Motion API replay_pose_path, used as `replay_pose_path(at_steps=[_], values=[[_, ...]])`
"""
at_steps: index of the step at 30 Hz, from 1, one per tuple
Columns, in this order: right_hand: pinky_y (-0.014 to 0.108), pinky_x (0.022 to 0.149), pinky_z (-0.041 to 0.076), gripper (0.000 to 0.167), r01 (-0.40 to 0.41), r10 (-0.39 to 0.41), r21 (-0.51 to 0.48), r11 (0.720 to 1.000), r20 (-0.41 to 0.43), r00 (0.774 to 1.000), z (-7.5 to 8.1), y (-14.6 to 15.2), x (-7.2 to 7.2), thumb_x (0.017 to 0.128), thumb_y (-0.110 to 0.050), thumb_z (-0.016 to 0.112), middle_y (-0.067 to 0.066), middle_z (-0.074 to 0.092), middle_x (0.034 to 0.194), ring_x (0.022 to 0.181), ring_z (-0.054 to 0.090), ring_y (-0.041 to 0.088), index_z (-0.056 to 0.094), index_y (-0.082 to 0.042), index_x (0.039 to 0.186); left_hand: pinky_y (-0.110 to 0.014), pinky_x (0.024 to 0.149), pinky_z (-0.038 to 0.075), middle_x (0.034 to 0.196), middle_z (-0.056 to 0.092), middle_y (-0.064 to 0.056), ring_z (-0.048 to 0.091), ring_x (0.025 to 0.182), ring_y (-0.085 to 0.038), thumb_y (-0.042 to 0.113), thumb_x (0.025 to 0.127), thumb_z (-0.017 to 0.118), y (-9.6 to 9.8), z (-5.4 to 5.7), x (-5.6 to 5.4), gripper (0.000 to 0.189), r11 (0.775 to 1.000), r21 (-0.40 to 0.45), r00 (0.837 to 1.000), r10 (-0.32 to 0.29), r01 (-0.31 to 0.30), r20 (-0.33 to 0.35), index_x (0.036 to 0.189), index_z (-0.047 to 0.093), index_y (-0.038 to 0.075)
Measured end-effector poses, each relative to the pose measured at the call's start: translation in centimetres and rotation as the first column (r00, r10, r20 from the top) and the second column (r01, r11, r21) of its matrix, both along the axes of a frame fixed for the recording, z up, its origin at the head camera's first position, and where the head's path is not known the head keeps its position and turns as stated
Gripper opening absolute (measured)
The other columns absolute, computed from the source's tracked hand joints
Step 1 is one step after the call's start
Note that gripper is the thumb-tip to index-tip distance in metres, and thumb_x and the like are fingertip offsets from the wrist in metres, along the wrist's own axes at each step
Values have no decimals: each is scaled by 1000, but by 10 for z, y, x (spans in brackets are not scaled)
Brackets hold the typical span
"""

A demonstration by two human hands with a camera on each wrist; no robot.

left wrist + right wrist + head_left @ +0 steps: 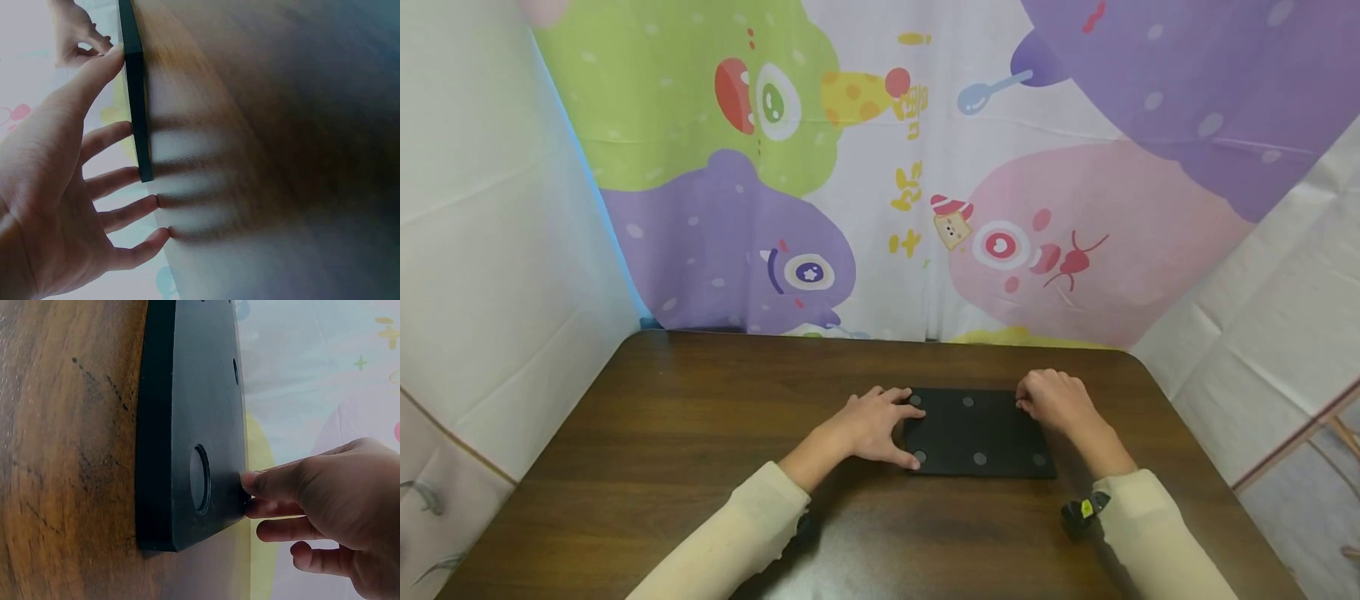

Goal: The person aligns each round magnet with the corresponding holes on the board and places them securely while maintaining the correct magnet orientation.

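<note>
A flat black rectangular board (pixel 992 433) lies on the brown wooden table, with several round grey discs (pixel 980 458) set along its long sides. My left hand (pixel 876 427) spreads its fingers at the board's left end; thumb and some fingertips touch it. In the left wrist view, those fingers (pixel 115 181) are nearly straight along the board's edge. At the far right corner, thumb and forefinger of my right hand (pixel 1055 400) pinch together against the board. Between them shows a small dark piece (pixel 248 498), too hidden to identify. The other right fingers (pixel 287 530) are curled, off the board.
The wooden table (pixel 700 417) reaches around the board on all sides. Behind it hangs a cartoon-print curtain (pixel 880 167), with white cloth (pixel 490 167) at the sides. A dark strap device (pixel 1084 510) sits on my right wrist.
</note>
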State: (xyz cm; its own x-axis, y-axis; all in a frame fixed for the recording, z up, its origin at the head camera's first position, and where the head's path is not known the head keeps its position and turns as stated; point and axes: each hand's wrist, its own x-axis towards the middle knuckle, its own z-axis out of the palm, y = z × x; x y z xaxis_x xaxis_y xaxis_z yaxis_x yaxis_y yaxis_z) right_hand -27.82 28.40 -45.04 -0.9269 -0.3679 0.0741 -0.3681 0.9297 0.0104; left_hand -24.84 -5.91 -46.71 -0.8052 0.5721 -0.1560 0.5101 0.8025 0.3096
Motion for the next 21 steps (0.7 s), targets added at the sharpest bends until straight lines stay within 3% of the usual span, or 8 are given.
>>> replay_pose_path(at_steps=[21], values=[[54,72,64,7,33,-33,-9,999,35,999,-2,0,-1,99,-17,85,9,85,111,90,80,30,89,-13,102,-76,129,40,185,40,-4,44,166,-44,67,91,87,0,-1,0,85,1000,-24,1000,-8,8,-7,164,60,35]])
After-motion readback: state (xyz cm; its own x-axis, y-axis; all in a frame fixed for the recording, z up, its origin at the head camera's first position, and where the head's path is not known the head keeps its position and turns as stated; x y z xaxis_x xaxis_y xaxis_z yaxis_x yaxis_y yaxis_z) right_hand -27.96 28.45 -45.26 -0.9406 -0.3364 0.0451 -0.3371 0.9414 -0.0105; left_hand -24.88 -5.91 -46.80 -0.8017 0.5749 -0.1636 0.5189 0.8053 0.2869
